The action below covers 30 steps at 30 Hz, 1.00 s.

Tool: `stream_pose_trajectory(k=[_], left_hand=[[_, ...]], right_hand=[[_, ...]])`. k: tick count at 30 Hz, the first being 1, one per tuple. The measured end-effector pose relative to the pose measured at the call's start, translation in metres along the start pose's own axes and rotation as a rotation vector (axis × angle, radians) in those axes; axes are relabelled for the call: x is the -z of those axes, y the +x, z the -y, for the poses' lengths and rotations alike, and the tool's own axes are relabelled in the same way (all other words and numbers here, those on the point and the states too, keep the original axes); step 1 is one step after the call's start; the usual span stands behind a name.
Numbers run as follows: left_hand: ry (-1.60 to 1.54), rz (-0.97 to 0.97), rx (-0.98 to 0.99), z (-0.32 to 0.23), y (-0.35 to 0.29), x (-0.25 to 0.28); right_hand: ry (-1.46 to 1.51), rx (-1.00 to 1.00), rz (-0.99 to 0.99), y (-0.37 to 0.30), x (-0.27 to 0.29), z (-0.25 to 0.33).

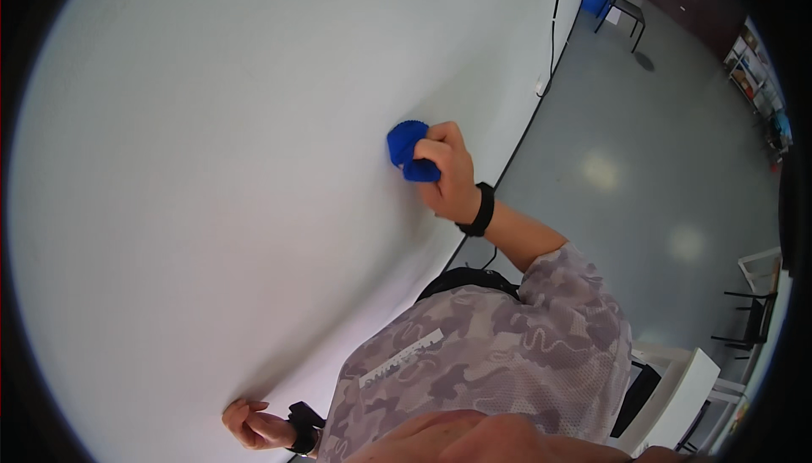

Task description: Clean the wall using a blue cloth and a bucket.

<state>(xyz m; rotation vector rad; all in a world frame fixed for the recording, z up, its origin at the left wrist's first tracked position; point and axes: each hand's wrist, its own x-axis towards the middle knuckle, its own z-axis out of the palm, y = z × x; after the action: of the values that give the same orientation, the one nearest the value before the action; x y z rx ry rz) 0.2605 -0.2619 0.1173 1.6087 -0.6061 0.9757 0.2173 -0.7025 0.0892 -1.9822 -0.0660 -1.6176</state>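
Note:
A blue cloth [408,143] is bunched in my right hand [451,171], pressed to the white wall [211,167] or very close to it. My fingers are wrapped round its folds, and part of it sticks out beyond them toward the left. Lower down on the left, my left hand [256,426] is beside the same wall with its fingers curled in, and no object shows in it. Whether that hand touches the wall I cannot tell. Each wrist wears a black band.
A black cable [554,40] runs along the wall to its foot, by the grey floor [584,142]. At the far end stands a black chair [624,10]. Shelves with goods [753,74] line the right side. A white table [677,395] is close by at the lower right.

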Motion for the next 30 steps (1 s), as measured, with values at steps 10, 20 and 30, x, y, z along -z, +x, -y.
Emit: stream_pose_trajectory(k=[10,20,30], left_hand=[[0.003,-0.171,0.092,0.004,0.002,0.003],[-0.039,-0.158,0.171,-0.034,0.018,-0.001],[0.04,-0.181,0.19,-0.013,0.017,-0.006]], right_hand=[[-0.199,-0.441,-0.318,0.008,0.029,-0.076],[-0.015,-0.188,-0.267,0.015,0.0,0.015],[0.083,-0.7,-0.494,0.075,0.05,-0.078]])
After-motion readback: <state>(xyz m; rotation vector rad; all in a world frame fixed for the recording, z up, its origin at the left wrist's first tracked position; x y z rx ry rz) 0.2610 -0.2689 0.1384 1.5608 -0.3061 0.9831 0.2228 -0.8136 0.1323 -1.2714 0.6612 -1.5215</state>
